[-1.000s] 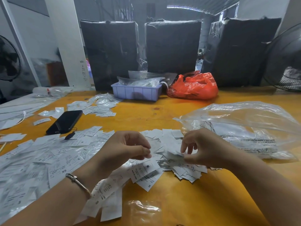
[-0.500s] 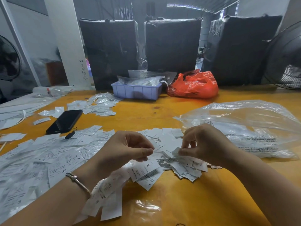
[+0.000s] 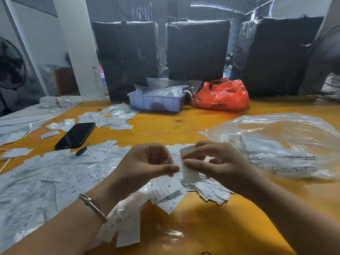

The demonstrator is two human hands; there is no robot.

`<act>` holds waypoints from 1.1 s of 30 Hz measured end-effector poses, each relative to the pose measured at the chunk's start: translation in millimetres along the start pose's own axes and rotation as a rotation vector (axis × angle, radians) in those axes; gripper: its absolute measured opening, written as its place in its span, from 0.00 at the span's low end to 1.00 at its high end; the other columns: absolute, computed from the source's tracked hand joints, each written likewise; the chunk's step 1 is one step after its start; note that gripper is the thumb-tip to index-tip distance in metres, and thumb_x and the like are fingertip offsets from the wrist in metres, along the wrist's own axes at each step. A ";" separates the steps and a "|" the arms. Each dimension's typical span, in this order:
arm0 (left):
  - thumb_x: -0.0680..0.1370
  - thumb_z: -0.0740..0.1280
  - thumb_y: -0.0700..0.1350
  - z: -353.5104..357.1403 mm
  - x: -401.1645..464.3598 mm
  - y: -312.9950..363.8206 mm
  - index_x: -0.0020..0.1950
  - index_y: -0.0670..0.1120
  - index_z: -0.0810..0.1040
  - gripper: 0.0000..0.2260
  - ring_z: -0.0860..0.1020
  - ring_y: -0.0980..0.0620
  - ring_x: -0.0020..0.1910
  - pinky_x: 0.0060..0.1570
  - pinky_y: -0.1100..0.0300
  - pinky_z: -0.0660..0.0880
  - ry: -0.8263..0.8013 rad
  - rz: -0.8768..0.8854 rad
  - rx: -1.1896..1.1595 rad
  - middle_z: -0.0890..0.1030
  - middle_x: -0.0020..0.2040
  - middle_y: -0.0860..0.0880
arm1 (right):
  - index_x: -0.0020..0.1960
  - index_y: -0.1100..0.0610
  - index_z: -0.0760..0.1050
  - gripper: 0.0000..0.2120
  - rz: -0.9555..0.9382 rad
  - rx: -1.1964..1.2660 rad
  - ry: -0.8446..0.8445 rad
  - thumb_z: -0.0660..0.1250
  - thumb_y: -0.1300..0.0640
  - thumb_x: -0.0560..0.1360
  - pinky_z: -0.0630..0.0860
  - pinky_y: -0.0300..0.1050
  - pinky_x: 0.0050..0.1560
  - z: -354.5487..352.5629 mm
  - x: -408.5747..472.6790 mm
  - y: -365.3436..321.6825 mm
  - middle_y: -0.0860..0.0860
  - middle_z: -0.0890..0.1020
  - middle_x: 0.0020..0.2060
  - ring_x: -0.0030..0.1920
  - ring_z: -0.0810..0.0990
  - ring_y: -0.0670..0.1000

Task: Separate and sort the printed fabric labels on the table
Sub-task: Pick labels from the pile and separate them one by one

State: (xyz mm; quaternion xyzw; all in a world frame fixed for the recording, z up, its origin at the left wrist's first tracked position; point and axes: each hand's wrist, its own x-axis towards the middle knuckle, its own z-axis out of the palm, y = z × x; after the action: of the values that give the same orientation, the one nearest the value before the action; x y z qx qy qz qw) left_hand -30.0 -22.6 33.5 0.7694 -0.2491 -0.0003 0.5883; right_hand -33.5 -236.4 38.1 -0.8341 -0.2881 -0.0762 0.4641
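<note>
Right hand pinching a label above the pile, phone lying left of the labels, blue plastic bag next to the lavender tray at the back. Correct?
One thing is off: the plastic bag beside the lavender tray is orange-red, not blue, as the head view shows. The rest holds: the right hand pinches a label above the pile, and the phone lies to the left.

The small print on the white fabric labels (image 3: 55, 181) is too blurred to read; the grey standing fan (image 3: 325, 70) is cut off by the right edge.
</note>
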 end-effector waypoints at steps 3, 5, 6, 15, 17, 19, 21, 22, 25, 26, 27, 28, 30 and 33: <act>0.65 0.76 0.45 2.1 -1.3 1.8 0.40 0.37 0.81 0.12 0.81 0.46 0.39 0.42 0.55 0.79 -0.007 0.021 0.033 0.82 0.38 0.40 | 0.43 0.55 0.85 0.14 -0.018 0.032 -0.019 0.70 0.46 0.67 0.73 0.37 0.35 9.1 -0.2 -4.6 0.46 0.82 0.36 0.37 0.78 0.44; 0.65 0.76 0.45 2.2 -1.7 1.7 0.41 0.38 0.82 0.12 0.81 0.39 0.41 0.44 0.52 0.80 -0.013 0.018 0.043 0.83 0.39 0.40 | 0.40 0.57 0.84 0.12 -0.012 0.115 0.005 0.71 0.48 0.66 0.71 0.38 0.35 11.7 -0.5 -3.7 0.46 0.81 0.33 0.35 0.76 0.45; 0.65 0.76 0.45 1.8 -1.4 1.5 0.41 0.39 0.82 0.11 0.81 0.37 0.43 0.44 0.53 0.80 -0.016 0.013 0.038 0.83 0.39 0.40 | 0.38 0.59 0.84 0.12 0.002 0.161 0.028 0.71 0.49 0.66 0.71 0.40 0.35 12.0 -0.7 -1.6 0.48 0.81 0.33 0.35 0.76 0.47; 0.70 0.73 0.43 -0.7 0.7 -0.2 0.44 0.37 0.81 0.09 0.81 0.51 0.39 0.42 0.63 0.78 0.029 -0.009 -0.024 0.83 0.40 0.40 | 0.35 0.60 0.83 0.05 0.194 0.275 0.045 0.73 0.67 0.68 0.70 0.43 0.36 7.0 -3.4 1.6 0.54 0.81 0.30 0.33 0.76 0.48; 0.71 0.74 0.43 -2.5 1.2 1.3 0.44 0.38 0.81 0.08 0.80 0.52 0.37 0.39 0.63 0.77 0.042 0.004 -0.048 0.83 0.39 0.42 | 0.36 0.60 0.83 0.03 0.194 0.174 -0.082 0.74 0.65 0.67 0.73 0.44 0.38 9.5 -5.0 -2.0 0.52 0.83 0.31 0.33 0.79 0.47; 0.72 0.74 0.41 -3.2 0.7 1.9 0.43 0.39 0.81 0.07 0.79 0.52 0.35 0.36 0.63 0.76 -0.001 -0.007 -0.040 0.82 0.36 0.43 | 0.39 0.59 0.84 0.08 0.139 0.170 -0.099 0.78 0.55 0.66 0.74 0.44 0.37 12.6 -5.8 -7.8 0.53 0.84 0.33 0.35 0.80 0.48; 0.71 0.73 0.39 -2.3 -0.3 1.8 0.41 0.39 0.82 0.03 0.78 0.53 0.32 0.33 0.64 0.76 -0.074 -0.036 -0.025 0.81 0.33 0.44 | 0.39 0.60 0.84 0.17 0.092 0.209 -0.023 0.75 0.46 0.64 0.71 0.46 0.35 11.4 -4.6 -10.1 0.57 0.83 0.33 0.34 0.77 0.49; 0.71 0.73 0.38 -1.5 -0.6 1.7 0.40 0.40 0.82 0.02 0.78 0.53 0.32 0.33 0.64 0.75 -0.105 -0.048 -0.017 0.81 0.32 0.44 | 0.39 0.61 0.84 0.17 0.089 0.238 0.012 0.74 0.46 0.64 0.70 0.46 0.36 9.1 -4.3 -10.7 0.59 0.82 0.33 0.34 0.76 0.49; 0.71 0.73 0.40 0.1 -0.8 1.8 0.40 0.40 0.82 0.04 0.78 0.52 0.32 0.33 0.63 0.76 -0.118 -0.054 0.001 0.81 0.33 0.44 | 0.39 0.64 0.83 0.08 0.090 0.286 0.011 0.74 0.57 0.67 0.72 0.47 0.38 5.1 -4.4 -9.5 0.61 0.83 0.35 0.36 0.77 0.51; 0.71 0.73 0.42 -0.1 -0.9 2.2 0.40 0.40 0.82 0.05 0.79 0.51 0.33 0.34 0.63 0.76 -0.107 -0.043 0.010 0.82 0.34 0.44 | 0.39 0.64 0.83 0.06 0.090 0.287 0.019 0.74 0.60 0.68 0.72 0.47 0.38 5.3 -4.6 -9.0 0.61 0.83 0.35 0.36 0.78 0.52; 0.70 0.74 0.44 -0.3 -1.1 2.9 0.41 0.41 0.83 0.07 0.80 0.51 0.34 0.35 0.63 0.76 -0.101 -0.028 0.017 0.83 0.35 0.44 | 0.39 0.65 0.83 0.05 0.083 0.289 0.045 0.74 0.62 0.69 0.72 0.48 0.38 5.9 -4.3 -7.0 0.61 0.83 0.35 0.36 0.78 0.52; 0.70 0.76 0.45 -0.4 -1.3 3.7 0.42 0.42 0.83 0.08 0.81 0.51 0.35 0.36 0.63 0.76 -0.098 -0.011 0.020 0.84 0.36 0.45 | 0.39 0.64 0.83 0.06 0.073 0.299 0.075 0.73 0.61 0.69 0.73 0.48 0.38 6.7 -4.0 -7.1 0.60 0.83 0.35 0.36 0.79 0.53; 0.70 0.75 0.46 0.6 -2.0 4.5 0.43 0.42 0.84 0.08 0.82 0.50 0.36 0.35 0.64 0.76 -0.095 0.021 0.025 0.85 0.38 0.45 | 0.40 0.62 0.84 0.09 0.057 0.301 0.123 0.73 0.55 0.67 0.77 0.47 0.39 8.2 -3.1 -7.3 0.56 0.84 0.35 0.37 0.82 0.54; 0.70 0.74 0.47 1.9 -1.8 3.8 0.42 0.41 0.84 0.09 0.83 0.48 0.35 0.34 0.61 0.74 -0.043 0.040 0.044 0.85 0.37 0.44 | 0.42 0.60 0.84 0.07 0.021 0.272 0.205 0.73 0.56 0.68 0.78 0.41 0.37 7.1 -2.6 -7.8 0.54 0.84 0.35 0.37 0.82 0.49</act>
State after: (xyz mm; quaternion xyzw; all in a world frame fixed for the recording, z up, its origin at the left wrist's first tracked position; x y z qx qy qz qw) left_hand -33.6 -24.3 35.8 0.7767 -0.2771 0.0003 0.5656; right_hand -40.9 -228.5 38.8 -0.7543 -0.2383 -0.1163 0.6006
